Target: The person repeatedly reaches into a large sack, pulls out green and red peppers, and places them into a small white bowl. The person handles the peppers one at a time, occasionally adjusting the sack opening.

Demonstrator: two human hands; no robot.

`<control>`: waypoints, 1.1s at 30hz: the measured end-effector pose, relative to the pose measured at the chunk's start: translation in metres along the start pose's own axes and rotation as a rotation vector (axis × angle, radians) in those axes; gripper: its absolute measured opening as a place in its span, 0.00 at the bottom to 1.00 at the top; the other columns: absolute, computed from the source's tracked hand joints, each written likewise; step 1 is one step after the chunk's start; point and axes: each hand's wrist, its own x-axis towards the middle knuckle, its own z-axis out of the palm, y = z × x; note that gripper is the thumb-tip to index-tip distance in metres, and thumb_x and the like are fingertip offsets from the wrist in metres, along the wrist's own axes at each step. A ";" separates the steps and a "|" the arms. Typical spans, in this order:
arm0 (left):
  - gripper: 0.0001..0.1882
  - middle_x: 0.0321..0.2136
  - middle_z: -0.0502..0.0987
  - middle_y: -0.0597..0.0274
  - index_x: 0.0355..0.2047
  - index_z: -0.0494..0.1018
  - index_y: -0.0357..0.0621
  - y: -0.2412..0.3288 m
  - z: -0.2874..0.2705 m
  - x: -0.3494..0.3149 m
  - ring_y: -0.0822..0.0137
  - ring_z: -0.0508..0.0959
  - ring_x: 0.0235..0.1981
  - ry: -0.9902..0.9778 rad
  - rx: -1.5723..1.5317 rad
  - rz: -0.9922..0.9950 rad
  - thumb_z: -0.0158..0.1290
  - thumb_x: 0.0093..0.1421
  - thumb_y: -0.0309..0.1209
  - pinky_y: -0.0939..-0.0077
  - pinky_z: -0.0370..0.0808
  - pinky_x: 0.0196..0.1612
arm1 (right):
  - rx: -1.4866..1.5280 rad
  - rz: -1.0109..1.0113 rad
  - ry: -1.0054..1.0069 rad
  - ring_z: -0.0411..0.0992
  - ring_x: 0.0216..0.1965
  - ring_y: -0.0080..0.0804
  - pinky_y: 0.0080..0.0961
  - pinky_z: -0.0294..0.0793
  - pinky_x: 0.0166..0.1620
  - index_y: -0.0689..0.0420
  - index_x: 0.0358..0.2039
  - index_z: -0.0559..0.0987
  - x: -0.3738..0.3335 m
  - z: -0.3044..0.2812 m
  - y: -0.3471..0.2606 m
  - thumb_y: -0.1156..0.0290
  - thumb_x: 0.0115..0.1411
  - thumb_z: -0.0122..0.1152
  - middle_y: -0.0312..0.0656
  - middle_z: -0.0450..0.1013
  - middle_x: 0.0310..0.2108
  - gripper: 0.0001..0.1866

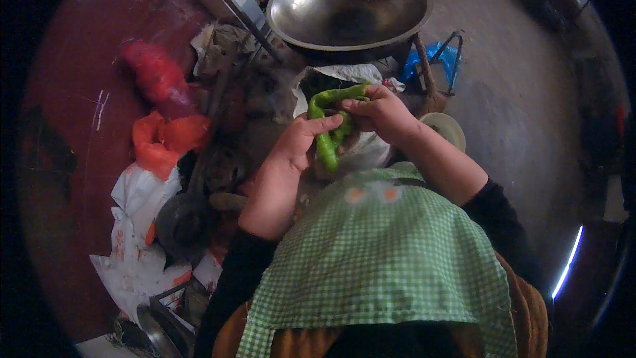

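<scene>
Long green peppers [324,149] are held in front of my apron, over an open white bag [307,89]. My left hand [298,139] is closed round their lower part, its thumb laid across one. With thumb and fingers my right hand [385,118] grips the upper end of a bent pepper, which curves over from left to right. How many peppers there are I cannot tell, as the fingers cover part of them. Below the hands, a clear plastic bag [370,151] lies partly hidden by my arms and the green checked apron [384,252].
A wide metal wok [351,10] stands just beyond the bag. Right of my hands are a pale bowl [450,129], a blue plastic bag [434,59] and a metal frame [457,59]. Red net sacks [159,79], an orange bag [169,138] and white plastic bags [136,225] lie at left.
</scene>
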 end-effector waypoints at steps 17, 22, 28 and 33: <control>0.16 0.36 0.78 0.59 0.43 0.74 0.39 -0.030 -0.034 0.001 0.65 0.78 0.37 -0.090 0.179 0.064 0.61 0.55 0.29 0.71 0.76 0.43 | 0.257 0.102 0.041 0.61 0.17 0.21 0.20 0.59 0.19 0.59 0.41 0.75 -0.021 -0.023 0.056 0.70 0.62 0.56 0.34 0.69 0.23 0.09; 0.23 0.45 0.74 0.52 0.51 0.69 0.38 -0.015 -0.036 0.014 0.61 0.73 0.48 -0.308 -0.526 0.256 0.57 0.60 0.39 0.63 0.69 0.56 | -0.519 -0.081 0.256 0.70 0.22 0.27 0.24 0.69 0.27 0.59 0.36 0.78 -0.025 -0.055 0.072 0.67 0.58 0.59 0.40 0.72 0.22 0.10; 0.24 0.46 0.72 0.50 0.54 0.67 0.37 0.006 -0.025 0.010 0.56 0.72 0.49 -0.331 -0.725 0.446 0.53 0.62 0.39 0.60 0.65 0.59 | -1.319 -0.054 0.098 0.77 0.35 0.45 0.33 0.75 0.41 0.60 0.39 0.80 -0.030 -0.061 0.089 0.66 0.50 0.64 0.50 0.78 0.32 0.17; 0.23 0.45 0.73 0.50 0.53 0.68 0.39 0.005 -0.010 0.008 0.55 0.73 0.47 -0.412 -0.639 0.386 0.51 0.64 0.42 0.61 0.70 0.55 | -0.730 -0.346 0.161 0.74 0.35 0.28 0.26 0.74 0.41 0.61 0.43 0.78 -0.032 -0.020 0.038 0.71 0.59 0.61 0.42 0.76 0.34 0.13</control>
